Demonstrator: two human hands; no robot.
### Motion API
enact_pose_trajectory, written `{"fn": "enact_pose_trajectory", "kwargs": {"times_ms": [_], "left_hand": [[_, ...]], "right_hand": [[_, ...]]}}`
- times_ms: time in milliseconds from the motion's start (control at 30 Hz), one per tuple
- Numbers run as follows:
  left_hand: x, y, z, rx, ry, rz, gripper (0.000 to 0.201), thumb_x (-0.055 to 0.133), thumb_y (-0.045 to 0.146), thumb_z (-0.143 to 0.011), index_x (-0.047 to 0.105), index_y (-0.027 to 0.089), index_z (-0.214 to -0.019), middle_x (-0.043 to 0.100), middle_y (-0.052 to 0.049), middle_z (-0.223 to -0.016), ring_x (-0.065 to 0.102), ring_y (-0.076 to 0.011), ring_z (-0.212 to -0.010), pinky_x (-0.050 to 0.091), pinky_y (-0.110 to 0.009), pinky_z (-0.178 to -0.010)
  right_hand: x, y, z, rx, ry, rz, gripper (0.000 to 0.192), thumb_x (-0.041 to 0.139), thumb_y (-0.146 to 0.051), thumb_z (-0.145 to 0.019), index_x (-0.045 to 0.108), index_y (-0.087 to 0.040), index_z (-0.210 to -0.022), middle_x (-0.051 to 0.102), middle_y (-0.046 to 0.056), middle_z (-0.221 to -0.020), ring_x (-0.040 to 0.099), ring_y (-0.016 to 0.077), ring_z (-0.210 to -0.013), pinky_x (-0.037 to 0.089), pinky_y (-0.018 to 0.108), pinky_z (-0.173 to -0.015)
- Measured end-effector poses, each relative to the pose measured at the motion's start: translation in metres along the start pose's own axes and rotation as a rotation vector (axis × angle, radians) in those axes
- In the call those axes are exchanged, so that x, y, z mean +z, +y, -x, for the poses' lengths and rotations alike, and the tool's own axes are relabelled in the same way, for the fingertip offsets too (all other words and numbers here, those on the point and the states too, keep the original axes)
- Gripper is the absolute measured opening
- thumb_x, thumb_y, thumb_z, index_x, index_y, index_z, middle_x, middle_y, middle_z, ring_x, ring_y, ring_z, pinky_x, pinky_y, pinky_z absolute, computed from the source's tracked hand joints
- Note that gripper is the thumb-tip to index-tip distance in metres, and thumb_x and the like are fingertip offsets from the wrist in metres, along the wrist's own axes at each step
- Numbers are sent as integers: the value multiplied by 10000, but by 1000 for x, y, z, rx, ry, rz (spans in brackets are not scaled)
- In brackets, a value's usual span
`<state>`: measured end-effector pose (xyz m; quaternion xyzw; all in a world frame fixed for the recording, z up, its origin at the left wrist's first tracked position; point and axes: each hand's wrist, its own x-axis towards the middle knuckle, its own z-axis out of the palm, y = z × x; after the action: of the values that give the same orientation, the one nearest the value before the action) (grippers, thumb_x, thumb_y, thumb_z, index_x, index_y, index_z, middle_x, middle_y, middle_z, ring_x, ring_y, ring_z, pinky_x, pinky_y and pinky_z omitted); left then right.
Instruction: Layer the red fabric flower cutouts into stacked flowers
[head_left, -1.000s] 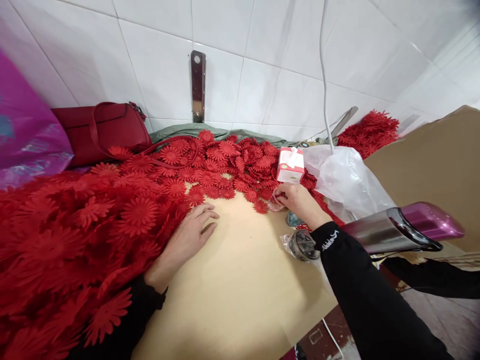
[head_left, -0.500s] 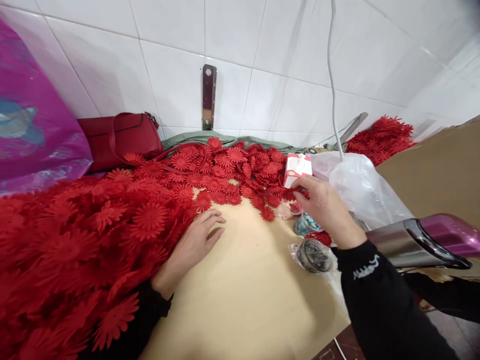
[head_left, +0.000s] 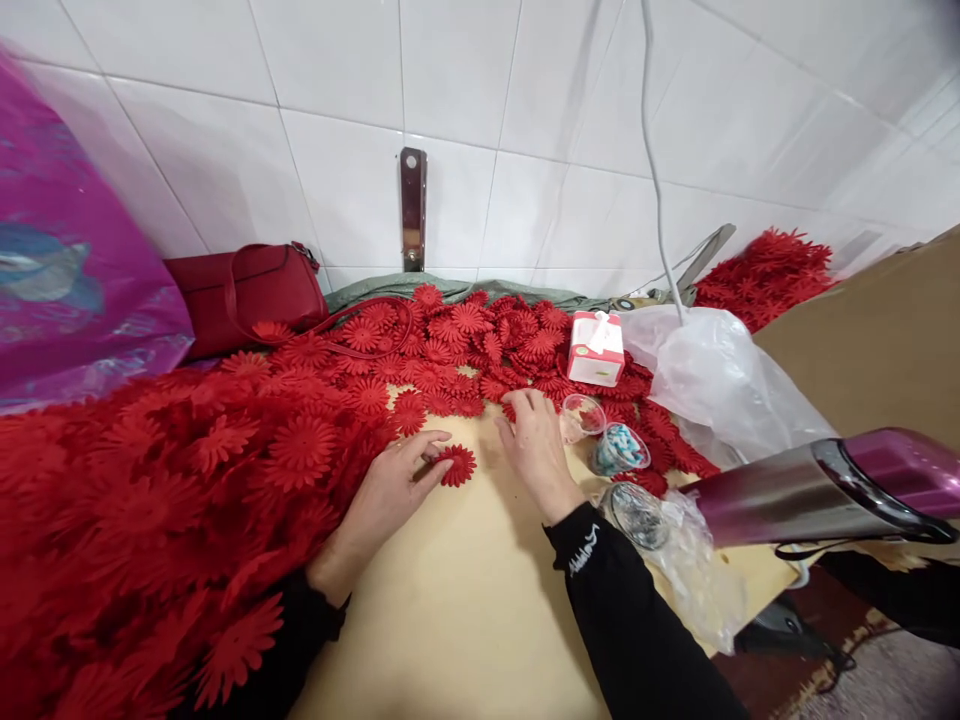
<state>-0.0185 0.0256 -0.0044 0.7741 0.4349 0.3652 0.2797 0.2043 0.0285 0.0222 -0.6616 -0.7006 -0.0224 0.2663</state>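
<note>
White script on the black sleeve cuff (head_left: 583, 549) is unreadable

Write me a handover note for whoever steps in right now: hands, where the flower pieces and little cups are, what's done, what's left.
Left hand: flat on the tan board, fingertips touching a single red fabric flower lying apart from the pile.
Right hand: open, palm down on the board beside that flower, holding nothing.
Clear cup and cup of blue-white bits stand just right of the right hand; small red-white box behind them.
Done: one flower separated out.
Left: the large pile of red flowers is untouched; nothing added to the single flower yet.
</note>
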Motion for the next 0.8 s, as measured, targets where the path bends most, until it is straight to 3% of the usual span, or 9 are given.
{"fn": "enact_pose_trajectory", "kwargs": {"times_ms": [200, 367, 567, 700, 800], "left_hand": [[1, -2, 0, 10, -38, 88, 195, 627, 333, -979, 721, 211, -1099, 787, -50, -1076, 733, -189, -954, 577, -304, -883], [1, -8, 1, 33, -57, 50, 207, 599, 358, -1015, 741, 221, -1076, 781, -40, -1053, 718, -188, -975, 534, -313, -911], [2, -9, 0, 22, -41, 68, 237, 605, 389, -1010, 735, 209, -1094, 779, -50, -1043, 720, -191, -953, 536, -308, -879], [2, -10, -1, 18, -27, 70, 228, 616, 378, -996, 746, 208, -1074, 785, -46, -1015, 723, -191, -936, 538, -301, -861], [1, -10, -1, 14, -20, 77, 221, 630, 379, -984, 751, 211, -1060, 790, -43, -1010, 728, -189, -925, 542, -295, -858]], "right_hand": [[15, 8, -2, 139, -63, 302, 221, 564, -227, -1011, 619, -124, -1199, 702, 181, -1170, 584, 303, -1046, 409, 412, -911], [15, -3, 1, 73, -148, 370, 170, 523, -142, -999, 647, -132, -1116, 722, 154, -1107, 605, 288, -1009, 374, 386, -853], [-3, -10, -1, 13, -79, 367, 203, 465, -101, -1013, 653, -160, -1063, 744, 140, -1021, 625, 265, -922, 367, 380, -821], [-10, -6, -5, 36, -20, 153, 380, 403, -39, -997, 621, -159, -1284, 748, 145, -1152, 673, 255, -961, 419, 376, -862], [-15, -1, -3, 39, 47, -248, 329, 414, -83, -990, 632, -168, -1222, 737, 133, -1182, 687, 239, -1047, 484, 354, -915]]}}
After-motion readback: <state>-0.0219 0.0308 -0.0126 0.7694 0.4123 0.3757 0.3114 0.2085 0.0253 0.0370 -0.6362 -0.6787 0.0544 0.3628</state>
